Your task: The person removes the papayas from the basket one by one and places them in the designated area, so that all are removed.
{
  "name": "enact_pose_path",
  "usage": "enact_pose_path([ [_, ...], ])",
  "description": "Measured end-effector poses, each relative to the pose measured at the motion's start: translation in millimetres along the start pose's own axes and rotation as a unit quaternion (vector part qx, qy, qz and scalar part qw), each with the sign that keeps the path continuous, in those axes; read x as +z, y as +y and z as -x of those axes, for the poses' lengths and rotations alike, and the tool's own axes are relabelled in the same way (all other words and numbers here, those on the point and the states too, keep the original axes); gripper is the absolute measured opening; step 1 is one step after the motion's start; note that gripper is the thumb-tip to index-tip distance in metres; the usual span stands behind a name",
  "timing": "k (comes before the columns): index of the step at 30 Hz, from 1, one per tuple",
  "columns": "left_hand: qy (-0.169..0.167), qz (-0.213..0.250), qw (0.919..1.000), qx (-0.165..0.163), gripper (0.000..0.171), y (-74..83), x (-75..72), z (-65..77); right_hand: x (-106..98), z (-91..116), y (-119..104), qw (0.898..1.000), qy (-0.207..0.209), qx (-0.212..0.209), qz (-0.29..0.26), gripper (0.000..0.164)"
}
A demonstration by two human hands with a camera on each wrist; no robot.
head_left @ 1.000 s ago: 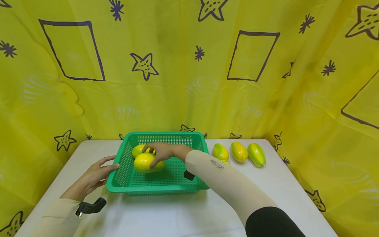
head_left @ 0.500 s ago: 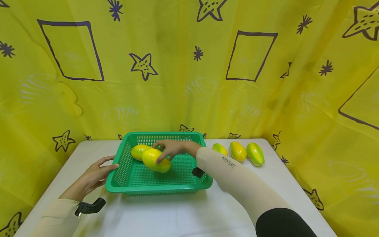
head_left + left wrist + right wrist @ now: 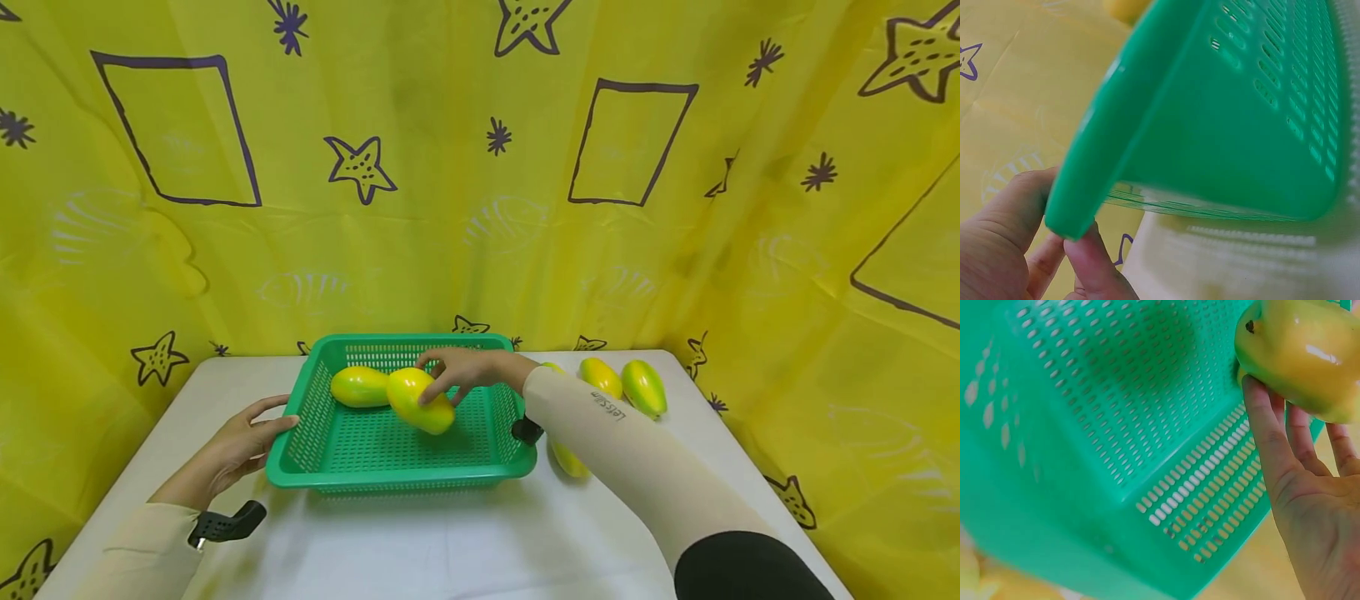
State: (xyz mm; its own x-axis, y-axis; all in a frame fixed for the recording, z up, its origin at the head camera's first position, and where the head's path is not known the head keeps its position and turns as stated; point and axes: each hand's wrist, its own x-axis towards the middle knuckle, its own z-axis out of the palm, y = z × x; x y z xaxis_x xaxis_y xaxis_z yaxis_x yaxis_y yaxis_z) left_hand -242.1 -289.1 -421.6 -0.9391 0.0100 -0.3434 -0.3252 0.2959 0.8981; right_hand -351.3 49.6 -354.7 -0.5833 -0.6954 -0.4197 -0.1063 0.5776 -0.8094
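My right hand [image 3: 467,372] holds a yellow-green papaya [image 3: 420,402] from above, its thumb on the near side. The papaya is tilted over the floor of a green plastic basket [image 3: 401,477]. Another papaya [image 3: 360,387] lies inside the basket toward the left, right beside the held one. In the right wrist view the fingers [image 3: 1266,428] press along the underside of the held papaya [image 3: 1310,356]. At the basket's left end, my left hand [image 3: 234,450] pinches the rim [image 3: 1094,131] between thumb and fingers.
Right of the basket on the white table [image 3: 480,542] lie several more papayas, among them a greener one [image 3: 643,388] and a yellow one [image 3: 601,377]. One near papaya [image 3: 570,458] is partly hidden by the right forearm. A yellow patterned curtain [image 3: 420,250] hangs behind and along the sides.
The right hand has moved right inside the basket with its papaya, which has turned to a steeper slant. More of the other papaya now shows. The left hand stays on the rim.
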Motion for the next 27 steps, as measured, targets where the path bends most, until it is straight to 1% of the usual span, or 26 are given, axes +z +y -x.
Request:
enact_pose_path([
  [7,0.002,-0.005,1.0000,0.001,0.080,-0.7,-1.1,-1.4,-11.5,14.6,8.8,1.000,0.014,0.007,-0.012,0.056],
  [15,-0.006,0.002,1.0000,0.002,0.079,-2.5,-1.5,-0.5,-23.5,34.4,17.2,0.999,0.026,0.014,-0.035,0.064],
  [19,-0.005,0.000,1.0000,0.003,0.079,-2.3,-1.6,-0.1,-29.9,44.9,21.0,0.998,0.030,0.014,-0.049,0.066],
  [27,-0.001,-0.001,1.0000,0.000,0.079,-2.0,0.1,-0.8,-37.9,64.3,31.7,0.996,0.046,0.040,-0.068,0.071],
])
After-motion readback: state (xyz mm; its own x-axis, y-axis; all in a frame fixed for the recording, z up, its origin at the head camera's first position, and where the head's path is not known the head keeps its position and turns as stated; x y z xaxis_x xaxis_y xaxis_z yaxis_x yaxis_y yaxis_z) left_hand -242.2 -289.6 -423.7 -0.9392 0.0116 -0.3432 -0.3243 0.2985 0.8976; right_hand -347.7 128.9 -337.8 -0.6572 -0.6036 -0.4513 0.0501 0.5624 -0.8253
